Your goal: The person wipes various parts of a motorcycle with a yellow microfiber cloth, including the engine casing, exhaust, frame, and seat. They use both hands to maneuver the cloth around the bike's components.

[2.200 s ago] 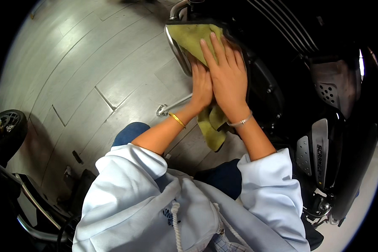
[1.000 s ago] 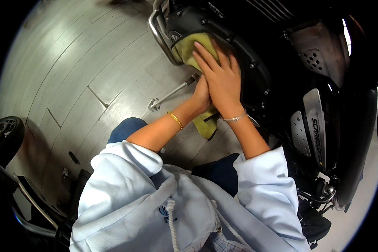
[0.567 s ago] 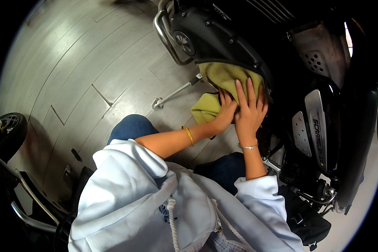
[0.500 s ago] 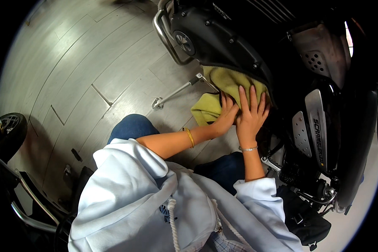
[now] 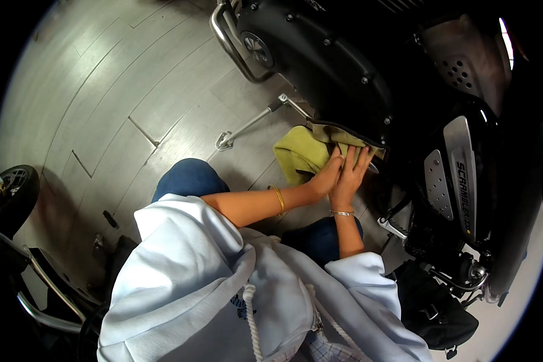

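We seem to be in a motorcycle garage, workshop or showroom; which of these, we cannot tell. On our right we see a large black motorcycle (image 5: 374,102) with a bolted engine cover (image 5: 326,66), its metal kickstand (image 5: 250,125) swung out over a grey plank floor (image 5: 133,78). At the left edge we make out a dark-tyred wheel (image 5: 22,192) and, below it, bent shiny tubing (image 5: 49,321).
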{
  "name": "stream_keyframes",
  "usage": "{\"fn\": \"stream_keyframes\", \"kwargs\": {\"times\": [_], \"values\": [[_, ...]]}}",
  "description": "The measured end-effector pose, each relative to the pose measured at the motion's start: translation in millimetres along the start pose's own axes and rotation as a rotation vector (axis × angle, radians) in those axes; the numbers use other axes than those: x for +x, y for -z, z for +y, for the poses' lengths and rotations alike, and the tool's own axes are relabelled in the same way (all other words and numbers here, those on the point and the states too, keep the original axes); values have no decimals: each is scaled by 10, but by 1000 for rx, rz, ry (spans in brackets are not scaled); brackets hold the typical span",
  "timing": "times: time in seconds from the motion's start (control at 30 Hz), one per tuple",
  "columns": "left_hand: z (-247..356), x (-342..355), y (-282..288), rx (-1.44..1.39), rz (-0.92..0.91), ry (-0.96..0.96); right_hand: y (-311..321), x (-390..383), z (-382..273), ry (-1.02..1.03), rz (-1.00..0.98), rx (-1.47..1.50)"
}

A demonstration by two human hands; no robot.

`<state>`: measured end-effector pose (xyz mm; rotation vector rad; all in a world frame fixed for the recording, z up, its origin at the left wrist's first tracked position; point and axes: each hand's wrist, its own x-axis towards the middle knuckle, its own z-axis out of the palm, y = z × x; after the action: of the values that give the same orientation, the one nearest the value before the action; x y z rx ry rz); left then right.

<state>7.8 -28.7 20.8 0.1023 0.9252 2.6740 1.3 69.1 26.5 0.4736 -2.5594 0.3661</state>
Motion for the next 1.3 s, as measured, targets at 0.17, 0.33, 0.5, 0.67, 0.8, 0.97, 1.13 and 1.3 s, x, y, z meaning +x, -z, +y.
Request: {"fn": "stream_keyframes", "kwargs": {"times": [0.17, 0.33, 0.5, 0.67, 0.8, 0.97, 1.13, 1.3], "values": [[162, 66, 262, -35, 226, 147, -377, -80, -237, -56, -65, 37], [265, 65, 529, 279, 304, 104, -589, -42, -529, -39, 20, 33], [218, 106, 731, -8, 370, 184, -549, 30, -731, -56, -59, 63], [293, 89, 933, -361, 493, 249, -584, 100, -906, -48, -146, 110], [504, 102, 973, -301, 640, 183, -698, 250, -1001, 64, -173, 172], [889, 167, 1184, -409, 673, 160, -949, 511, -1164, 84, -259, 340], [944, 192, 1250, -377, 745, 192, -999, 568, -1207, 42, -308, 381], [917, 120, 1322, -303, 929, 193, -916, 441, -1284, 34, -365, 579]]}}
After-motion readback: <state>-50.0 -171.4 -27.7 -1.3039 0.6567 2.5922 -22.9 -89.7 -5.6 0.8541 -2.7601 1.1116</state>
